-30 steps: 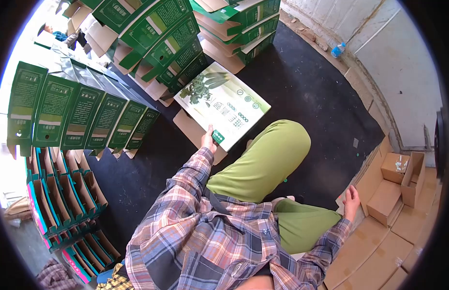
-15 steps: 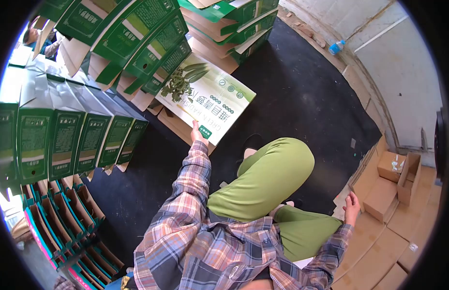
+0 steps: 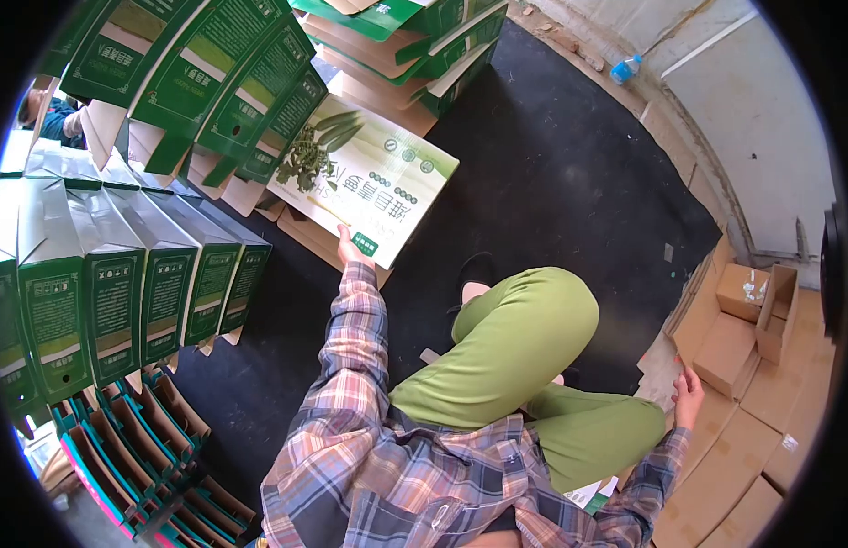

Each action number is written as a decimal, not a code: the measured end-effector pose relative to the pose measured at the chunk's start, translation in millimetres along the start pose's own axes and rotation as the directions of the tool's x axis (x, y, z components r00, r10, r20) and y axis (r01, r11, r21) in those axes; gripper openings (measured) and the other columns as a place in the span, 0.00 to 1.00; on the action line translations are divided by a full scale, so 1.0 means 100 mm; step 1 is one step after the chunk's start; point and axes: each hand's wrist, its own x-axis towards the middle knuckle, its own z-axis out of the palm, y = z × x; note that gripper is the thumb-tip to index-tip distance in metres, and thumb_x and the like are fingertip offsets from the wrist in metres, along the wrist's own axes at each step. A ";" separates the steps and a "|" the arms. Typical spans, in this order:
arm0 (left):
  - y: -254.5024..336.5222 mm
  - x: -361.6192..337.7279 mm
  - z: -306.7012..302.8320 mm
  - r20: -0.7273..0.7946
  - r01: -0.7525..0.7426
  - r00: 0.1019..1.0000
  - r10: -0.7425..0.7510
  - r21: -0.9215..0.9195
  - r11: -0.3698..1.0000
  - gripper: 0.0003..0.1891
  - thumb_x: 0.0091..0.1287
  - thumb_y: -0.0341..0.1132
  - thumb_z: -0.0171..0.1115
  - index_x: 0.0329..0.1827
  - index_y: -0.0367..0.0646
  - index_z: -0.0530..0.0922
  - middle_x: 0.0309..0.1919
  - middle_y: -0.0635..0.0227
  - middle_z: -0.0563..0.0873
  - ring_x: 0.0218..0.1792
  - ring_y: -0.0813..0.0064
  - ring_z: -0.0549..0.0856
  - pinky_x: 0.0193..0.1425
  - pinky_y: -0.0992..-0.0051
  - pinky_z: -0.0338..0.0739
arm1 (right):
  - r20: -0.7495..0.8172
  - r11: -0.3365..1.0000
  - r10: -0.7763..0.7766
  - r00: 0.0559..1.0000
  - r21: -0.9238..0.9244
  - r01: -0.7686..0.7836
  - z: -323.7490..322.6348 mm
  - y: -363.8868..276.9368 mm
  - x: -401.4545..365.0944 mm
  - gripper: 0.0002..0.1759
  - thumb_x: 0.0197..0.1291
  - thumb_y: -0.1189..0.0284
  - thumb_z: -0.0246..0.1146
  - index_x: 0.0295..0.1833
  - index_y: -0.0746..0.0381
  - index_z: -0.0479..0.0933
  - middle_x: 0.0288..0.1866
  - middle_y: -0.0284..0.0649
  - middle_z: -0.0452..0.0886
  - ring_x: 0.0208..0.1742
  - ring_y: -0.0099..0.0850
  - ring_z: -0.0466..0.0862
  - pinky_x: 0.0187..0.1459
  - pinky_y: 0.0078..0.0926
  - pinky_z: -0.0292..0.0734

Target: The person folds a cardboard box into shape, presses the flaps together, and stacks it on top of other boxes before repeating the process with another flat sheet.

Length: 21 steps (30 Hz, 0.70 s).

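Shifted leftward in the view since the earlier frame: the left hand (image 3: 354,249) and the green radish carton (image 3: 378,173); the neighbouring stack has shifted with them, so relative placement is little changed. At far left, upright green cartons (image 3: 112,301) form a row above open trays (image 3: 102,457). Right of the row, the stacked green cartons (image 3: 205,82) have protruding flaps. Beside this stack, the radish carton lies printed face up, its near edge gripped by the left hand; brown flaps extend below that edge. Caution: a protruding flap could snag the carton and disturb the stack; a one-edge grip could let the far end twist or dip. At right, the right hand (image 3: 687,399), fingers loosely open and apparently empty, is near brown cardboard boxes (image 3: 726,356).
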 end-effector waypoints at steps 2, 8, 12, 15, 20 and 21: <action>0.10 0.06 0.05 -0.068 -0.052 0.996 0.054 0.027 0.998 0.27 0.70 0.53 0.52 0.59 0.38 0.70 0.51 0.59 0.81 0.50 0.60 0.81 0.54 0.60 0.77 | -0.048 1.000 0.018 0.999 0.007 -0.018 -0.07 0.12 -0.04 0.21 0.63 0.68 0.57 0.62 0.59 0.72 0.54 0.37 0.79 0.43 0.23 0.79 0.35 0.22 0.73; 0.29 0.29 0.07 -0.181 -0.028 0.981 0.066 0.205 0.978 0.28 0.68 0.56 0.52 0.58 0.39 0.72 0.52 0.61 0.81 0.51 0.60 0.80 0.56 0.56 0.75 | -0.099 0.995 0.101 0.990 0.006 -0.101 -0.34 0.85 -0.10 0.21 0.63 0.69 0.57 0.60 0.62 0.72 0.48 0.38 0.81 0.39 0.24 0.81 0.29 0.20 0.73; 0.34 0.37 0.02 -0.119 0.018 0.993 0.019 0.303 0.953 0.28 0.69 0.58 0.48 0.60 0.44 0.71 0.54 0.63 0.80 0.54 0.59 0.79 0.59 0.56 0.73 | -0.217 0.983 -0.165 0.962 -0.110 0.144 -0.15 1.57 -0.25 0.17 0.61 0.70 0.59 0.53 0.65 0.77 0.46 0.41 0.83 0.42 0.30 0.82 0.41 0.25 0.77; 0.39 0.25 0.04 -0.156 0.122 0.986 -0.050 0.494 0.861 0.34 0.66 0.63 0.49 0.63 0.44 0.69 0.56 0.62 0.78 0.56 0.59 0.78 0.58 0.56 0.73 | -0.205 0.999 0.032 0.978 0.012 -0.030 0.11 1.88 -0.51 0.15 0.57 0.71 0.61 0.49 0.66 0.80 0.43 0.45 0.84 0.43 0.30 0.82 0.46 0.28 0.76; 0.59 0.18 -0.30 -0.389 0.202 0.883 0.263 0.820 0.536 0.31 0.63 0.54 0.61 0.62 0.44 0.71 0.56 0.59 0.78 0.54 0.63 0.78 0.55 0.58 0.73 | -0.185 0.926 0.355 0.916 -0.063 -0.372 0.59 2.08 -1.27 0.16 0.53 0.71 0.64 0.47 0.66 0.80 0.40 0.46 0.85 0.34 0.29 0.84 0.35 0.27 0.78; 0.56 0.27 -0.57 -0.256 0.054 0.894 0.367 0.875 0.480 0.27 0.63 0.50 0.62 0.61 0.45 0.73 0.54 0.61 0.79 0.50 0.65 0.79 0.50 0.60 0.75 | -0.178 0.900 0.435 0.883 0.068 -0.430 0.74 2.21 -1.41 0.16 0.54 0.71 0.63 0.48 0.64 0.80 0.39 0.45 0.85 0.33 0.30 0.84 0.33 0.28 0.78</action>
